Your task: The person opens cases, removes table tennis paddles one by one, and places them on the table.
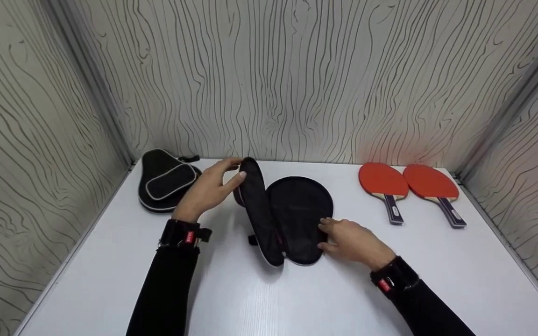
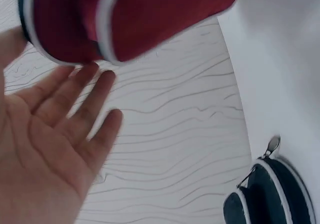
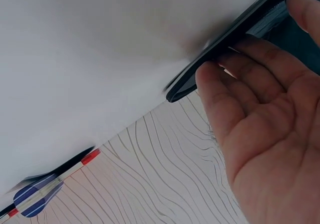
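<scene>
An open black paddle case [image 1: 299, 210] lies in the middle of the white table [image 1: 269, 298]. Its lid [image 1: 257, 210] stands up on edge, and my left hand [image 1: 236, 168] touches the lid's top with nearly straight fingers. In the left wrist view that palm [image 2: 85, 99] is spread, fingertips against the lid [image 2: 150, 14], which looks red there. My right hand [image 1: 326, 233] pinches the near right rim of the lower half. The right wrist view shows the thumb and fingers of this hand [image 3: 260, 39] on either side of the case's black edge [image 3: 200, 74].
A second black case [image 1: 164, 182], zipped, lies at the back left; it also shows in the left wrist view [image 2: 272, 194]. Two red paddles [image 1: 383, 179] [image 1: 430, 182] lie side by side at the back right. Patterned walls enclose the table on three sides.
</scene>
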A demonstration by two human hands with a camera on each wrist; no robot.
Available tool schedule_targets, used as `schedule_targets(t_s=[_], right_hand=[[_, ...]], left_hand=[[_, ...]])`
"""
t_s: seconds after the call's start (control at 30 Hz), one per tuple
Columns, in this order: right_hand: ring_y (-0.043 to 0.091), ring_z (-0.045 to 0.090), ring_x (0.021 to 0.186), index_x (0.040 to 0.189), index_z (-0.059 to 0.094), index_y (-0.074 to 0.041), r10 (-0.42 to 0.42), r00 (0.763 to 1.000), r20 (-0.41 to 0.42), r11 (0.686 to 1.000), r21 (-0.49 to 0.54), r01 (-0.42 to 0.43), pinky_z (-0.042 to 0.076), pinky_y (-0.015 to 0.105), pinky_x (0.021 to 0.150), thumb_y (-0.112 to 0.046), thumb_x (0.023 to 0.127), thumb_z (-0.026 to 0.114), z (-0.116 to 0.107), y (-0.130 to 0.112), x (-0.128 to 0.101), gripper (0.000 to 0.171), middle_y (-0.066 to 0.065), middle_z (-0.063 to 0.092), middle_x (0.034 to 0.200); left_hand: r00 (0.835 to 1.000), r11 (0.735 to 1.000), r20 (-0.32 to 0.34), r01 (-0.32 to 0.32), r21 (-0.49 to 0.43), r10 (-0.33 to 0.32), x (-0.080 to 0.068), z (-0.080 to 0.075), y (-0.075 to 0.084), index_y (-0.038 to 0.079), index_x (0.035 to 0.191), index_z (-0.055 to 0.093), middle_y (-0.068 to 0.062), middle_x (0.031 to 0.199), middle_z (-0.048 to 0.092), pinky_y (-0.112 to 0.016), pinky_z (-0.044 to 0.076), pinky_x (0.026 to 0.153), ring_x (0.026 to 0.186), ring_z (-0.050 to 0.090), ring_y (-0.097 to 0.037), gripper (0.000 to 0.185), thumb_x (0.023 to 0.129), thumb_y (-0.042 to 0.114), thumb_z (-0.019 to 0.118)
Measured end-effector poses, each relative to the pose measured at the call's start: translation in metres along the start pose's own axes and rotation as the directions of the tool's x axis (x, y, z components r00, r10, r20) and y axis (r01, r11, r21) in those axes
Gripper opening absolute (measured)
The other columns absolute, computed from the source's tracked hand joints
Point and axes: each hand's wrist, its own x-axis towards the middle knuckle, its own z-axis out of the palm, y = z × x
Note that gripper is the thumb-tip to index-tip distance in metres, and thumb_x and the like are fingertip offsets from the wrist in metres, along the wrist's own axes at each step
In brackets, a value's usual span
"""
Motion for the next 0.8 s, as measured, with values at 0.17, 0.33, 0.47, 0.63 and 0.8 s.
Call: schedule_targets(t_s=[0.17,0.33,0.47,0.63,0.8], right_hand=[[0.044,0.078,0.142,0.147,0.079,0.004,-0.023,1.0,0.011,0.999,0.025,0.023,0.066,0.059,0.116,-0.028,0.107,0.087,0.002,-0.003,0.002,0.052,0.025,0.077,0.156],[0.043,0.079,0.14,0.147,0.079,0.004,-0.05,0.999,0.014,0.998,0.027,0.05,0.067,0.059,0.114,-0.029,0.107,0.087,0.004,-0.006,0.003,0.052,0.025,0.077,0.155],[0.043,0.079,0.141,0.148,0.078,0.004,-0.064,0.998,0.019,0.997,0.033,0.064,0.067,0.059,0.115,-0.029,0.108,0.086,0.005,-0.008,0.003,0.052,0.025,0.077,0.156],[0.043,0.079,0.141,0.148,0.078,0.004,-0.082,0.996,0.021,0.996,0.045,0.081,0.067,0.059,0.115,-0.03,0.108,0.086,0.004,-0.009,0.003,0.053,0.025,0.077,0.156],[0.041,0.082,0.136,0.146,0.08,0.002,-0.125,0.992,0.013,0.991,0.057,0.124,0.069,0.057,0.111,-0.03,0.107,0.087,0.003,-0.009,0.002,0.052,0.024,0.078,0.154]], left_hand=[[0.998,0.997,0.014,-0.068,-0.028,0.069,0.002,0.008,-0.001,0.023,0.177,0.053,-0.01,0.178,0.061,-0.062,0.044,0.141,0.169,0.056,-0.033,0.064,0.122,0.055,0.06],[0.992,0.994,0.057,-0.111,-0.01,0.112,0.005,0.019,-0.002,0.022,0.182,0.045,-0.007,0.18,0.059,-0.061,0.043,0.142,0.169,0.056,-0.032,0.072,0.121,0.055,0.063],[0.987,0.992,0.109,-0.124,0.025,0.12,0.006,0.029,-0.003,0.021,0.183,0.043,-0.005,0.182,0.056,-0.058,0.041,0.144,0.171,0.053,-0.032,0.083,0.114,0.054,0.075],[0.985,0.994,0.15,-0.097,0.056,0.087,0.007,0.045,0.0,0.022,0.186,0.035,-0.008,0.187,0.047,-0.055,0.041,0.145,0.174,0.047,-0.032,0.103,0.102,0.042,0.092],[0.981,0.997,0.183,-0.066,0.041,0.057,0.008,0.063,0.0,0.015,0.184,0.028,-0.015,0.179,0.053,-0.056,0.05,0.137,0.163,0.057,-0.037,0.112,0.095,0.018,0.096]])
